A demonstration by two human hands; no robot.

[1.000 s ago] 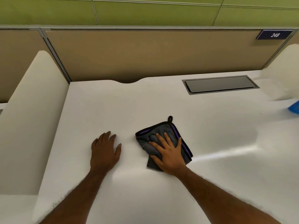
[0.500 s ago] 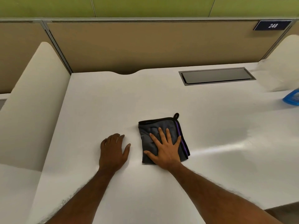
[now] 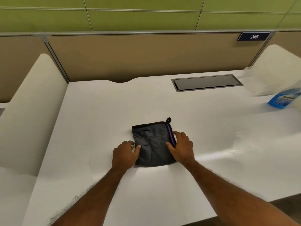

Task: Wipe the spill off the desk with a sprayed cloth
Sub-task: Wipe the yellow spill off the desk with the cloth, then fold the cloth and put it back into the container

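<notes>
A white desk [image 3: 97, 111] is boxed in cubicle-style by a tan panel [image 3: 138, 59] at the back, with a green tiled wall [image 3: 146, 17] seen above it. A dark plate [image 3: 254, 36] marked 248 is fixed at the panel's top right. A rounded white left divider [image 3: 32, 103] and right divider [image 3: 276, 62] are stood at the sides. A grey hatch [image 3: 206, 82] is sunk into the desktop near the back, and dark floor [image 3: 286, 204] is glimpsed bottom right

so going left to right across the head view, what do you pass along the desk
white side divider → left hand → cloth → right hand → blue spray bottle
</notes>
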